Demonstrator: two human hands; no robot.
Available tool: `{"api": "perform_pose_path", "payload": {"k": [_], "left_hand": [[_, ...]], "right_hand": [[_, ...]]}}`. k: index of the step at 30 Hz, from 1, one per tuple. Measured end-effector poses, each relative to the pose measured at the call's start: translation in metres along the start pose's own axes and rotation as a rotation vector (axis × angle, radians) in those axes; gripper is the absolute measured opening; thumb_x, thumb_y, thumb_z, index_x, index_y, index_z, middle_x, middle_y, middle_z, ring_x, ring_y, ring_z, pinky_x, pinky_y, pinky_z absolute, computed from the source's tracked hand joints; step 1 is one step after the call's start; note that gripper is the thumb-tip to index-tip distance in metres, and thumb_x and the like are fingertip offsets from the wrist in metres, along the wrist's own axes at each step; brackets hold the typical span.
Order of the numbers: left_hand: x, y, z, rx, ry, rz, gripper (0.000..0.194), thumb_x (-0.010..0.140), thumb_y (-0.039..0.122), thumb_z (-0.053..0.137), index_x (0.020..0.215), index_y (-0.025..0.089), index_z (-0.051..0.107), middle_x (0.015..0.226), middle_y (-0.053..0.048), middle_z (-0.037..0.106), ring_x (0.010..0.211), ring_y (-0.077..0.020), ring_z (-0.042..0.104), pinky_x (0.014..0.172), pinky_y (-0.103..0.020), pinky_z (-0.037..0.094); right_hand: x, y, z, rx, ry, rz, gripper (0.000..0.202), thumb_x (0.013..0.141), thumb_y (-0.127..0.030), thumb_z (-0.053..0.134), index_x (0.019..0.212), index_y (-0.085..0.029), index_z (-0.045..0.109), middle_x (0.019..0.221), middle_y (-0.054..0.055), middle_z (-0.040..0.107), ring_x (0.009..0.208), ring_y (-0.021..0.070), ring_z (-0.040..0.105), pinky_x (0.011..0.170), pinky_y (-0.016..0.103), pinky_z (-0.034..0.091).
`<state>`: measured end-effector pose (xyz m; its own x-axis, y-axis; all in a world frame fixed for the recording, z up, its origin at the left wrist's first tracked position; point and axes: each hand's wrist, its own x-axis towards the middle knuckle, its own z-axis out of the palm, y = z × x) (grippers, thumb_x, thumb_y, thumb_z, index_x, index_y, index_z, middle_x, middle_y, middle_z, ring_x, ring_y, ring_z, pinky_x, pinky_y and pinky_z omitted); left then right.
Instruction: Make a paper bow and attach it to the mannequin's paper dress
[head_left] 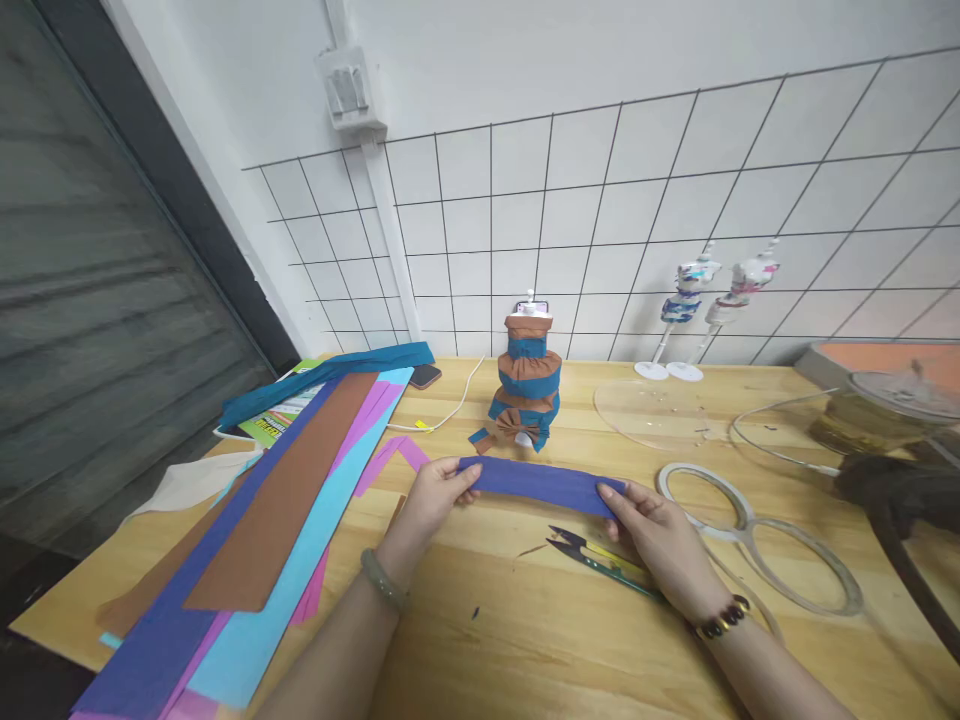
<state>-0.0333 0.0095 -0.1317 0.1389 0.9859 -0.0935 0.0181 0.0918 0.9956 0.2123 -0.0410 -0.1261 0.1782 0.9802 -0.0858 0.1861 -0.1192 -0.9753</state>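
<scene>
A purple-blue paper strip (541, 484) is stretched between my two hands above the wooden table (525, 620). My left hand (439, 497) pinches its left end, thumb on top. At the right end my right hand (645, 520) pinches the strip between thumb and fingers. Just behind the strip stands a small dress form (530, 375) wrapped in brown and teal gathered paper, with a fan-shaped bow low on its front. Thread snips (600, 562) with dark blades lie on the table below the strip, partly hidden by my right hand.
Long paper strips in brown (292, 500), blue, pink and teal are piled at the left. Rolls of white tape (705, 500) lie at the right. Two small white mannequins (686, 300) stand at the back right, near a clear disc (652, 410). A phone (426, 376) rests behind the pile.
</scene>
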Motion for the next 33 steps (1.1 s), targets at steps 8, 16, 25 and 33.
{"api": "perform_pose_path", "payload": {"k": [8, 16, 25, 33], "left_hand": [[0.002, -0.004, -0.001, 0.011, -0.005, 0.007, 0.031, 0.068, 0.043, 0.067, 0.067, 0.011, 0.063, 0.054, -0.001, 0.059, 0.049, -0.0087, 0.049, 0.052, -0.02, 0.037], [0.002, -0.004, -0.001, 0.014, -0.008, 0.009, 0.03, 0.068, 0.042, 0.067, 0.067, 0.012, 0.063, 0.054, 0.0, 0.058, 0.049, -0.0083, 0.049, 0.052, -0.02, 0.037], [0.002, -0.005, -0.002, 0.016, -0.006, 0.009, 0.03, 0.07, 0.041, 0.065, 0.074, 0.011, 0.065, 0.059, -0.002, 0.06, 0.053, -0.009, 0.051, 0.055, -0.021, 0.039], [0.002, -0.003, -0.002, 0.014, 0.007, 0.008, 0.031, 0.067, 0.042, 0.067, 0.069, 0.011, 0.064, 0.058, -0.002, 0.06, 0.051, -0.0098, 0.05, 0.054, -0.022, 0.039]], "right_hand": [[0.0, -0.003, 0.0, -0.003, -0.004, -0.003, 0.043, 0.063, -0.06, 0.059, 0.052, -0.018, 0.053, 0.041, -0.004, 0.046, 0.037, 0.0067, 0.032, 0.038, 0.02, 0.025], [-0.001, -0.002, 0.0, -0.032, 0.011, -0.008, 0.042, 0.065, -0.059, 0.058, 0.056, -0.018, 0.054, 0.04, -0.005, 0.046, 0.036, 0.0064, 0.03, 0.037, 0.02, 0.023], [0.002, 0.004, -0.001, -0.069, 0.016, -0.041, 0.041, 0.067, -0.058, 0.056, 0.057, -0.019, 0.054, 0.043, -0.004, 0.048, 0.039, 0.0084, 0.036, 0.039, 0.021, 0.029], [0.0, 0.005, -0.001, -0.11, 0.034, -0.049, 0.04, 0.069, -0.056, 0.056, 0.054, -0.019, 0.052, 0.041, -0.005, 0.045, 0.038, 0.0082, 0.033, 0.039, 0.021, 0.027]]}}
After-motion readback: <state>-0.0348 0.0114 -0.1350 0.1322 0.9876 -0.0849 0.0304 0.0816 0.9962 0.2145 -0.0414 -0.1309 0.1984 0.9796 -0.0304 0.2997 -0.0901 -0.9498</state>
